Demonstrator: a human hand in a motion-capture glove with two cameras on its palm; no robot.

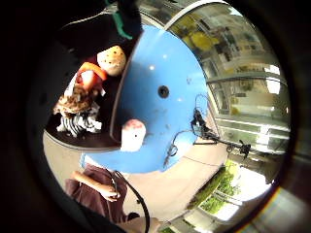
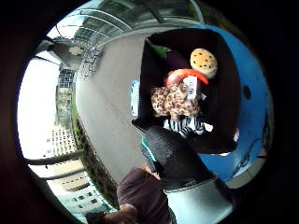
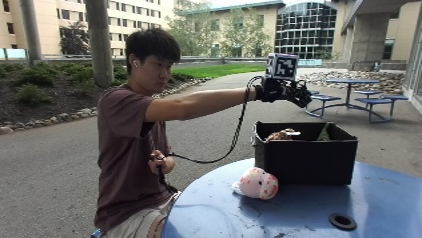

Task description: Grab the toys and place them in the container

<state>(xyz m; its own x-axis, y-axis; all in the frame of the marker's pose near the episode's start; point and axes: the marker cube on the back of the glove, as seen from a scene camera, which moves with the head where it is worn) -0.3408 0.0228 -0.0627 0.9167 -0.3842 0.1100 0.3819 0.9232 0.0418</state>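
My gloved right hand (image 3: 288, 91) hangs in the air above the near left corner of the black container (image 3: 304, 161), fingers relaxed and holding nothing. Inside the container lie several toys: a leopard plush (image 2: 175, 100), a zebra-striped plush (image 2: 184, 125), a spotted cookie (image 2: 203, 62), a purple eggplant (image 2: 175, 58) and a red-and-orange toy (image 1: 90, 75). A pink spotted plush (image 3: 258, 183) sits on the round blue table (image 3: 296, 213), touching the container's near wall. It also shows beside the container as the pink plush (image 1: 132, 134) in the little finger side palm view.
The table has a dark centre hole (image 3: 342, 221) to the right of the pink plush. The person sits at the table's left edge, bare left hand (image 3: 158, 161) held by the chest. Paved ground and picnic tables (image 3: 359, 96) lie beyond.
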